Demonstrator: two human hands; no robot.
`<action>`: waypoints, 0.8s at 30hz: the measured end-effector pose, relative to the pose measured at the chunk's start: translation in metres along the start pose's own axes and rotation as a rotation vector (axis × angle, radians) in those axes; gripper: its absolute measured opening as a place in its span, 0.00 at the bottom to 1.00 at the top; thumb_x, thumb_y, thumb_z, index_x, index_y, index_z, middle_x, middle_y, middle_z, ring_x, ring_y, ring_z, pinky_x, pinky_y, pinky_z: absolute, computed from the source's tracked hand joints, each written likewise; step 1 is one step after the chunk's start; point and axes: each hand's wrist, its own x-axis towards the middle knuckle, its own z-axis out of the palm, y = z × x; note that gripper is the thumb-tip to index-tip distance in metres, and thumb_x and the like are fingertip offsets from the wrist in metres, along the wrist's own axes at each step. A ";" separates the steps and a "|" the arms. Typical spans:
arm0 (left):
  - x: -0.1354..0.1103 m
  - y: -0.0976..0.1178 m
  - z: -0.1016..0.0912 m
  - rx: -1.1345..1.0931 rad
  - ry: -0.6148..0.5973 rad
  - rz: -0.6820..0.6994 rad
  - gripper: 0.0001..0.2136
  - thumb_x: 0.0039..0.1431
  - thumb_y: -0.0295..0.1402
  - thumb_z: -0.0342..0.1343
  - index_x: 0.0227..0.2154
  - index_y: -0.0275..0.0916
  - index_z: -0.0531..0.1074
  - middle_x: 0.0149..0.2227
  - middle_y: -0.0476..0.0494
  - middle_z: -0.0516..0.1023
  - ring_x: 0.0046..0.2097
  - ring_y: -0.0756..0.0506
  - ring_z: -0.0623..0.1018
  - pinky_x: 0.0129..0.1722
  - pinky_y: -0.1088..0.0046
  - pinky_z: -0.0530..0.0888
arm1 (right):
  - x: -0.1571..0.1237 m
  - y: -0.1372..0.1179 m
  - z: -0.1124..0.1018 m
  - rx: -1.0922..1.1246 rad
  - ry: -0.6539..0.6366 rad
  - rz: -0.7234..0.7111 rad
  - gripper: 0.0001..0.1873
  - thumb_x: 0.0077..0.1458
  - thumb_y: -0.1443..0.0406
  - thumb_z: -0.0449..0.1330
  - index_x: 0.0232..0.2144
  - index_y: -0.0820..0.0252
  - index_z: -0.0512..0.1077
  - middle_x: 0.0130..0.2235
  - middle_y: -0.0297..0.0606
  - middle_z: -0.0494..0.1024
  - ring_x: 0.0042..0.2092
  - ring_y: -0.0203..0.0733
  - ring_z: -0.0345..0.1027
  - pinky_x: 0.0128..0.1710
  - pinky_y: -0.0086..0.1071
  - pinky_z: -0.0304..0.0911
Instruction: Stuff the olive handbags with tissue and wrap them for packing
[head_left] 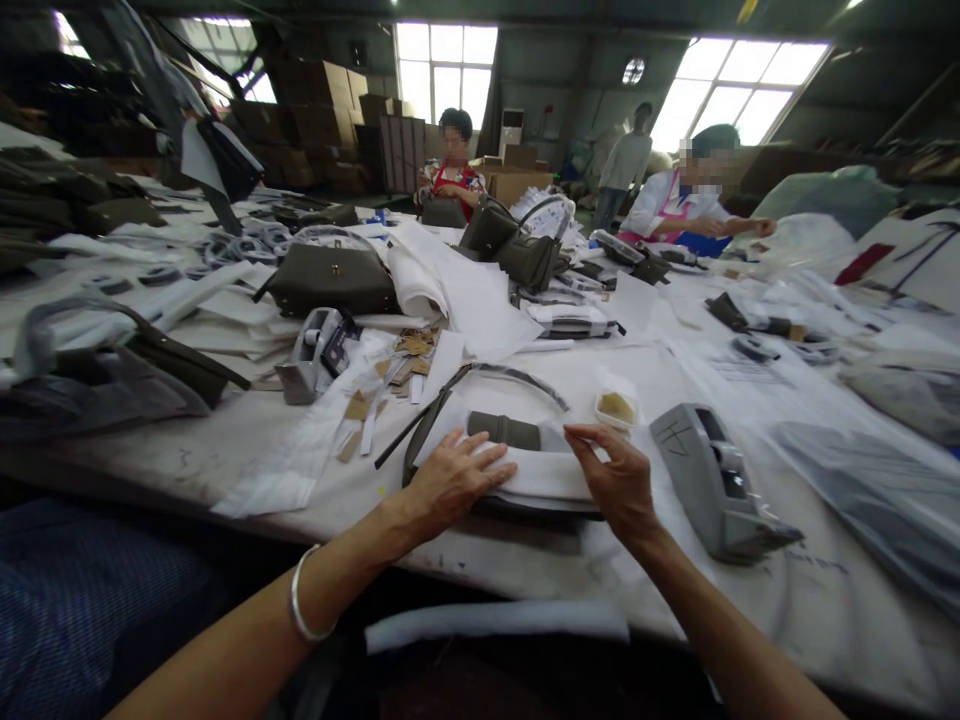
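A dark olive handbag lies flat at the near edge of the table, its handle arching away from me. White foam wrapping covers its front. My left hand rests flat on the wrapping with fingers spread, a silver bangle on the wrist. My right hand hovers at the bag's right end, thumb and forefinger pinched close on the wrapping's upper edge.
A grey tape dispenser stands right of the bag, another at centre left. A small tub sits behind the bag. More handbags, paper and tags litter the table. Three other people are at the far end.
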 end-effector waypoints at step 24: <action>0.000 0.012 0.003 0.010 0.226 -0.175 0.11 0.62 0.22 0.46 0.37 0.37 0.73 0.39 0.42 0.79 0.50 0.42 0.76 0.61 0.53 0.61 | -0.034 -0.001 0.003 -0.141 -0.313 -0.466 0.14 0.59 0.76 0.52 0.41 0.58 0.74 0.32 0.37 0.76 0.36 0.41 0.67 0.38 0.36 0.64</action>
